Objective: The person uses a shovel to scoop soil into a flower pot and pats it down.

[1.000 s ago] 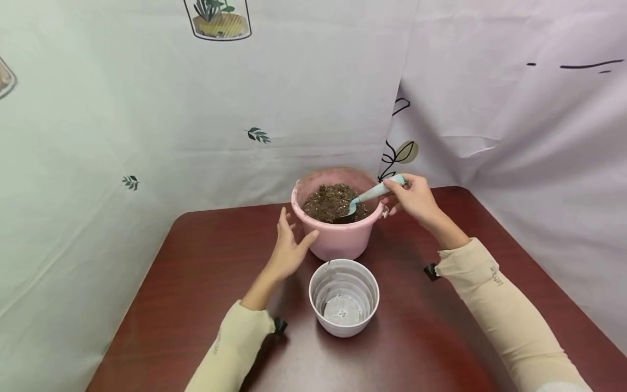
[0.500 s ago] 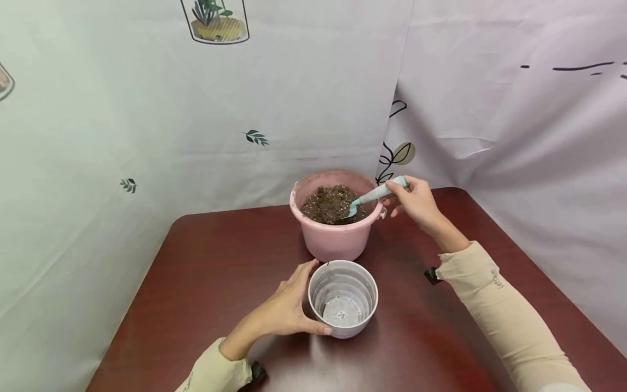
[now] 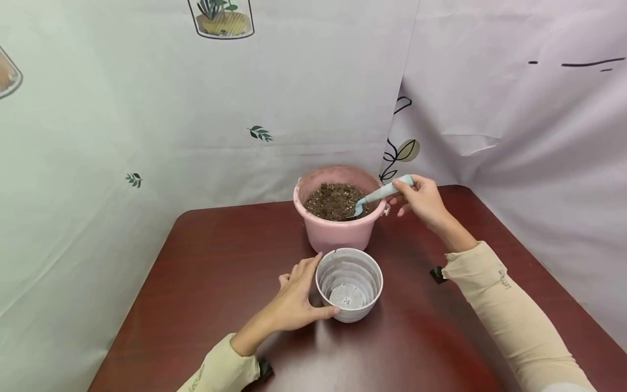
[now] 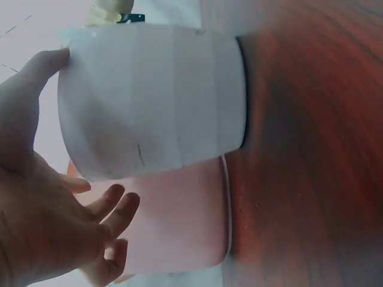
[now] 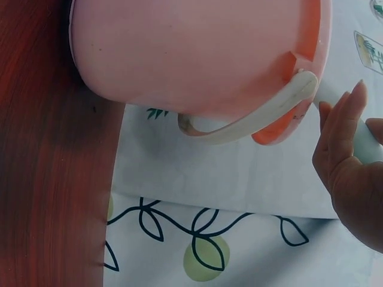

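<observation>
A whitish ribbed flower pot (image 3: 357,314) stands upright on the table, its inside bare down to the drainage holes. My left hand (image 3: 293,305) grips its left side, with the thumb at the near rim and the index finger at the far rim. In the left wrist view the other fingers (image 4: 122,212) extend past the pot wall. Just behind stands a pink bucket (image 3: 338,235) of dark, speckled soil (image 3: 333,200). My right hand (image 3: 425,202) holds a small trowel (image 3: 384,191) by its pale blue handle; the tip of its blade is buried in the soil.
Under everything is a dark red wooden table (image 3: 215,256) with rounded far corners. White printed cloth (image 3: 196,109) hangs close behind it and along the right. The bucket's white carrying handle (image 5: 257,119) hangs down its outer side.
My left hand has come from beside the bucket down to the flower pot and taken hold of it. The pot has shifted slightly towards the bucket. The trowel stays in the soil.
</observation>
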A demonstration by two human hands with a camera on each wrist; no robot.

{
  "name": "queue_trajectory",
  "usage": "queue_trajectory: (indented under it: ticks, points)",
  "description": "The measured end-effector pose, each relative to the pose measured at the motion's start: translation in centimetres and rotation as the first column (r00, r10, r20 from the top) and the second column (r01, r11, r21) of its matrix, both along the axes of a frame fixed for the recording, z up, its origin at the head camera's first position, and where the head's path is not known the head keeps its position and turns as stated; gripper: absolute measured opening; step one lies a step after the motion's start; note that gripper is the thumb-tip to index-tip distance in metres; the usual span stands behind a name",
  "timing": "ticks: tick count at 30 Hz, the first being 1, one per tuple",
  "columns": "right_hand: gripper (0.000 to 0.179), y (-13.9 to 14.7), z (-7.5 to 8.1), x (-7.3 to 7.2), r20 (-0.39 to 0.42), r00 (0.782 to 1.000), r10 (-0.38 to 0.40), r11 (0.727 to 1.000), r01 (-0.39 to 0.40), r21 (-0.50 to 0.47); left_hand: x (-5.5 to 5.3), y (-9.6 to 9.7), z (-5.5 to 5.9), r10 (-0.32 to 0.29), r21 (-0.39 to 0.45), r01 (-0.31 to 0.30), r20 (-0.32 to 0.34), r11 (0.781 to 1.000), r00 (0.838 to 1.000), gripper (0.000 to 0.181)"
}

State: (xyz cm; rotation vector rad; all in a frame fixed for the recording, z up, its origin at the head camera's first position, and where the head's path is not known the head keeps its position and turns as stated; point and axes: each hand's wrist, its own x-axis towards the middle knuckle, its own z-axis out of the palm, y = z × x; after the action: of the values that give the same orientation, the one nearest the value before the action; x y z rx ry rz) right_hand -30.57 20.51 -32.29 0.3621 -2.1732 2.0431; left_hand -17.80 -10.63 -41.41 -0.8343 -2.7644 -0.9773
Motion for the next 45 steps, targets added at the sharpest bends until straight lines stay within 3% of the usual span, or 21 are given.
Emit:
queue_trajectory:
  ticks: [6, 12, 21, 29, 35, 40, 45]
  points:
    - [0.025, 0.2, -0.7, 0.3, 0.005, 1.0, -0.01, 1.0, 0.011, -0.026, 0.5, 0.4, -0.6, 0.038, 0.064, -0.036, -0.032, 0.997, 0.999, 0.098]
    - [0.018, 0.3, -1.1, 0.7, 0.021, 1.0, 0.007, 0.997, -0.006, -0.074, 1.2, 0.6, -1.3, 0.105, 0.077, -0.104, -0.006, 0.992, 0.994, 0.098]
    - [0.012, 1.0, 1.2, 1.8, -0.023, 1.0, 0.02, 0.986, -0.023, -0.164, 0.8, 1.7, -1.7, 0.114, 0.104, -0.112, -0.012, 0.988, 0.993, 0.1]
    - [0.011, 1.4, 3.2, 4.0, -0.039, 0.996, 0.08, 0.976, -0.086, -0.201, 0.9, 1.9, -1.9, 0.127, 0.152, -0.128, 0.018, 0.98, 0.992, 0.102]
    - [0.009, 2.0, 3.9, 6.4, -0.037, 0.992, 0.121, 0.958, -0.126, -0.259, 0.6, 2.1, -1.8, 0.13, 0.172, -0.13, 0.011, 0.976, 0.992, 0.102]
    - [0.011, 2.7, 3.4, 8.3, -0.026, 0.989, 0.145, 0.96, -0.147, -0.238, 0.3, 2.2, -1.6, 0.126, 0.169, -0.126, 0.015, 0.977, 0.992, 0.103]
    - [0.012, 3.0, 1.5, 9.9, -0.024, 0.992, 0.123, 0.983, -0.125, -0.131, 0.3, 2.4, -1.6, 0.125, 0.157, -0.128, 0.033, 0.979, 0.992, 0.103]
